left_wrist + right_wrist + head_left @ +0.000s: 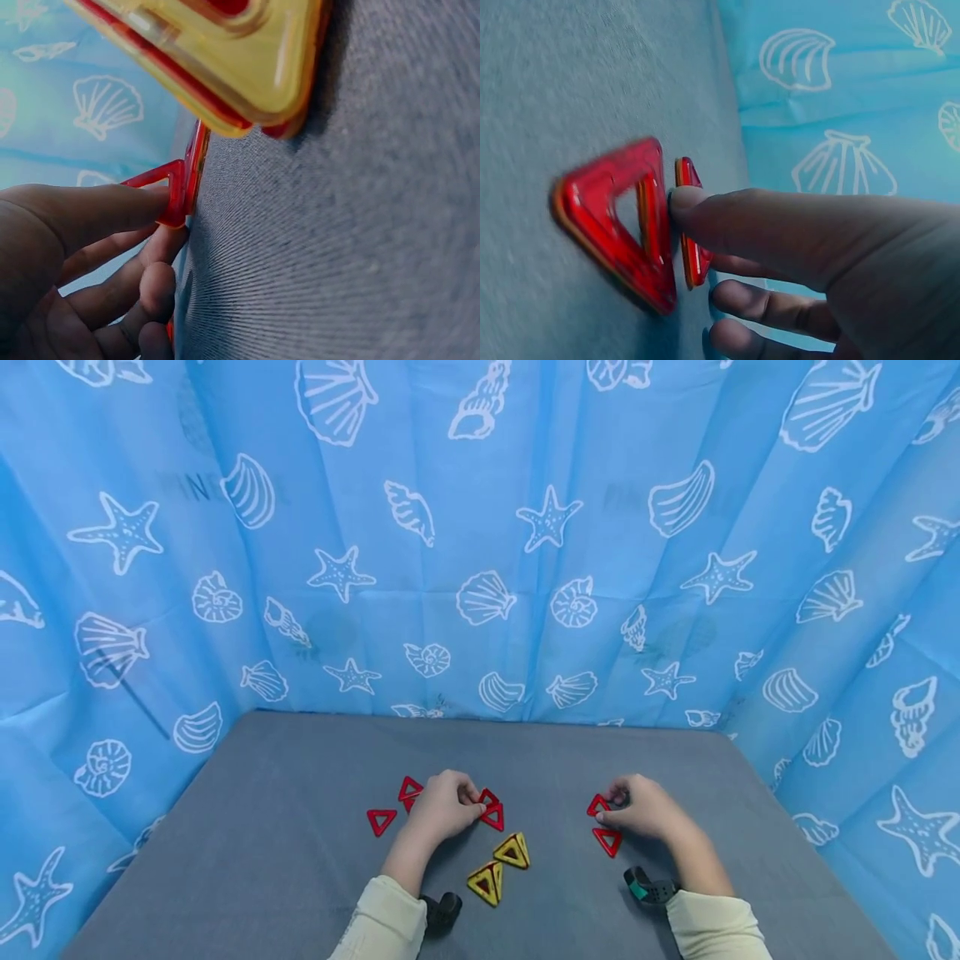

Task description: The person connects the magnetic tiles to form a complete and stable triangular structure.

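My left hand (pixel 438 810) pinches a red triangular tile (pixel 175 196) between thumb and fingers. Another red triangle (pixel 488 797) adjoins it just behind. Farther right, my right hand (pixel 647 810) grips a red triangular tile (pixel 695 255), its thumb on the near side and fingers behind. Closer to me lies a second red triangle (pixel 604 214), flat on the table and apart from those fingers. Between the hands are two yellow pyramid-like pieces (pixel 513 851) built of triangles, with red showing inside. One yellow piece (pixel 277 75) looms large in the left wrist view.
Left of my left hand lie more red triangles (pixel 381 821), one partly hidden by the hand. The grey table (pixel 300 860) ends at a blue curtain (pixel 450 560) with white shells and starfish. Dark wrist devices (pixel 649 887) sit on both wrists.
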`<state>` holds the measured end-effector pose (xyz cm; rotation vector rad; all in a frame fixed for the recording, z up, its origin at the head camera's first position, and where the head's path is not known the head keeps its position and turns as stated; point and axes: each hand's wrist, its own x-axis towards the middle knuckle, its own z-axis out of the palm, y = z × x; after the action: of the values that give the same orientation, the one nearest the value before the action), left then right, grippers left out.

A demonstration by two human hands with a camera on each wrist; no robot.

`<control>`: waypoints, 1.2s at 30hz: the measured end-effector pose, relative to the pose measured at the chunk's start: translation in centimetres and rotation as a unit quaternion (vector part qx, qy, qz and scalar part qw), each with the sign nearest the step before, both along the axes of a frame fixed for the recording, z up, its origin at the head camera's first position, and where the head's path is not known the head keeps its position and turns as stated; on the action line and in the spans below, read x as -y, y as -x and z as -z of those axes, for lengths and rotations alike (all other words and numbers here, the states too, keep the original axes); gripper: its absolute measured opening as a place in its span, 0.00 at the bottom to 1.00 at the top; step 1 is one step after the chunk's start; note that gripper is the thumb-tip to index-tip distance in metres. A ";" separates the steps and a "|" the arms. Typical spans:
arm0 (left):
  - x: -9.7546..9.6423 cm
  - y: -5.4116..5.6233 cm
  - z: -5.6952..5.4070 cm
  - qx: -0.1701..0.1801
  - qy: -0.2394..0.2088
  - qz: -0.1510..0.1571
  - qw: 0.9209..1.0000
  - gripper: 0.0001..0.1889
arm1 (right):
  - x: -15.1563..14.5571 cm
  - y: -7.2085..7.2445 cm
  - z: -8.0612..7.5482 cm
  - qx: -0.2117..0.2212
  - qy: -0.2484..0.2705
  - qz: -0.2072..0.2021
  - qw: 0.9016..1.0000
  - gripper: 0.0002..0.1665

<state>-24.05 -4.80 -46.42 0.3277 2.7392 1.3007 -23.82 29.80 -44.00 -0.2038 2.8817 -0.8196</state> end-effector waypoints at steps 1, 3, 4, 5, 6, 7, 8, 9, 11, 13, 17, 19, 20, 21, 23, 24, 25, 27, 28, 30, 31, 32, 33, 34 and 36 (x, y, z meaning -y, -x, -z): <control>0.0 0.0 0.1 0.001 0.000 0.001 1.000 0.05 | 0.2 -0.1 0.1 -0.001 0.000 -0.004 1.000 0.20; -0.1 0.0 0.2 0.000 -0.002 0.004 1.000 0.06 | 0.6 -0.2 0.1 -0.001 0.004 -0.008 1.000 0.21; -0.1 0.0 0.3 -0.002 -0.003 0.005 1.000 0.06 | 0.8 -0.2 0.2 -0.003 0.005 -0.010 1.000 0.21; -0.2 0.1 0.3 -0.004 -0.004 0.005 1.000 0.06 | 1.1 -0.2 0.2 -0.006 0.006 -0.016 1.000 0.21; -0.2 0.1 0.3 -0.007 -0.004 0.004 1.000 0.06 | 1.3 -0.1 0.2 -0.010 0.005 -0.018 1.000 0.21; -0.2 0.1 0.3 -0.009 -0.005 0.004 1.000 0.07 | 1.6 -0.1 0.2 -0.014 0.003 -0.023 1.000 0.21; -0.3 0.2 0.3 -0.011 -0.005 0.003 1.000 0.07 | 1.9 -0.1 0.2 -0.016 0.002 -0.022 1.000 0.21; -0.3 0.2 0.3 -0.011 -0.005 0.001 1.000 0.07 | 2.1 -0.1 0.2 -0.020 0.000 -0.027 0.999 0.21; -0.3 0.1 0.2 -0.006 -0.007 -0.002 1.000 0.07 | 2.7 -0.2 0.3 -0.028 -0.008 -0.032 0.999 0.21; -0.4 0.0 0.2 -0.002 -0.009 -0.002 1.000 0.07 | 3.3 -0.3 0.6 -0.033 -0.012 -0.032 0.999 0.20; -0.7 -0.4 0.1 0.002 -0.011 -0.001 1.000 0.08 | 4.6 -0.6 1.1 -0.048 -0.013 -0.043 0.998 0.20; -0.8 -0.5 0.1 0.002 -0.008 0.000 1.000 0.09 | 5.3 -0.9 1.1 -0.054 -0.017 -0.050 0.997 0.20; -0.9 -0.5 0.0 0.005 -0.008 0.001 1.000 0.09 | 5.6 -0.9 1.0 -0.055 -0.017 -0.050 0.997 0.20; -1.0 -0.5 -0.1 0.009 -0.008 0.003 1.000 0.09 | 5.9 -1.0 1.0 -0.055 -0.018 -0.052 0.997 0.20; -1.2 -0.5 -0.1 0.015 -0.010 0.006 1.000 0.09 | 6.4 -1.1 0.9 -0.051 -0.020 -0.054 0.997 0.19; -1.3 -0.5 -0.2 0.019 -0.012 0.008 1.000 0.09 | 6.6 -1.1 0.9 -0.048 -0.018 -0.056 0.997 0.19; -1.3 -0.5 -0.2 0.023 -0.014 0.010 1.000 0.09 | 6.8 -1.1 1.0 -0.047 -0.015 -0.061 0.997 0.18; -1.5 -0.6 -0.1 0.029 -0.015 0.013 0.999 0.08 | 7.1 -1.1 1.2 -0.045 -0.008 -0.069 0.997 0.17; -1.5 -0.7 -0.1 0.031 -0.016 0.014 0.999 0.08 | 7.3 -1.1 1.3 -0.046 -0.004 -0.075 0.996 0.17; -1.6 -0.8 0.0 0.035 -0.016 0.015 0.999 0.08 | 7.5 -1.2 1.4 -0.049 0.001 -0.086 0.995 0.16; -1.7 -0.8 0.0 0.036 -0.017 0.017 0.999 0.08 | 7.5 -1.2 1.5 -0.053 0.002 -0.091 0.994 0.15; -1.8 -0.8 0.0 0.035 -0.018 0.018 0.999 0.08 | 7.6 -1.3 1.5 -0.054 0.004 -0.093 0.994 0.15; -1.8 -0.8 0.0 0.034 -0.018 0.020 0.999 0.08 | 7.6 -1.3 1.5 -0.057 0.006 -0.098 0.994 0.15; -1.9 -0.8 -0.1 0.031 -0.020 0.023 0.999 0.07 | 7.7 -1.3 1.5 -0.059 0.008 -0.102 0.993 0.15; -2.0 -0.8 -0.1 0.028 -0.018 0.028 0.999 0.07 | 7.8 -1.2 1.4 -0.061 0.013 -0.106 0.992 0.15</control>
<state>-23.24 -2.80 -46.28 0.3628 2.6443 1.3270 -22.58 22.02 -45.40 -0.5725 2.8942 -0.8303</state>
